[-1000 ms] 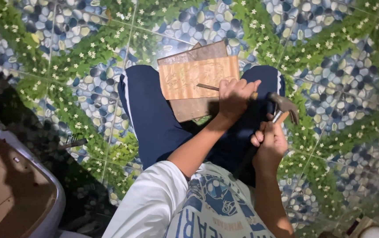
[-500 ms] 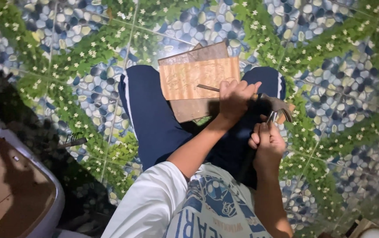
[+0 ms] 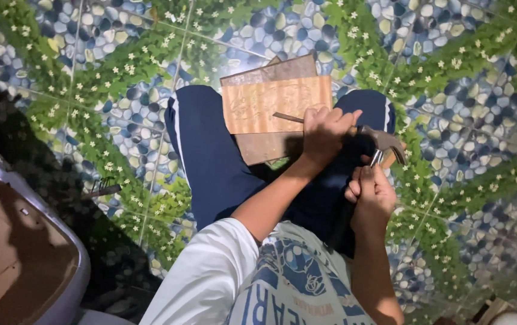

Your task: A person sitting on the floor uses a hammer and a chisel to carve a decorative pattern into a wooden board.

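A light wooden board (image 3: 270,103) with a faint carved drawing lies over darker boards (image 3: 267,71) across my lap, between my knees in dark blue trousers (image 3: 210,156). My left hand (image 3: 323,133) is closed around a thin chisel (image 3: 288,117) whose tip rests on the light board. My right hand (image 3: 369,195) grips the handle of a metal claw hammer (image 3: 384,143), its head raised beside the chisel's rear end, just right of my left hand.
The floor (image 3: 120,66) is tiled with a pattern of blue pebbles and green leafy strips. A grey curved object with a brown inside (image 3: 24,253) stands at the lower left. A small dark item (image 3: 103,191) lies on the tiles left of my leg.
The hammer head has shifted slightly, rising beside my left hand. My left hand and the chisel have stayed on the board.
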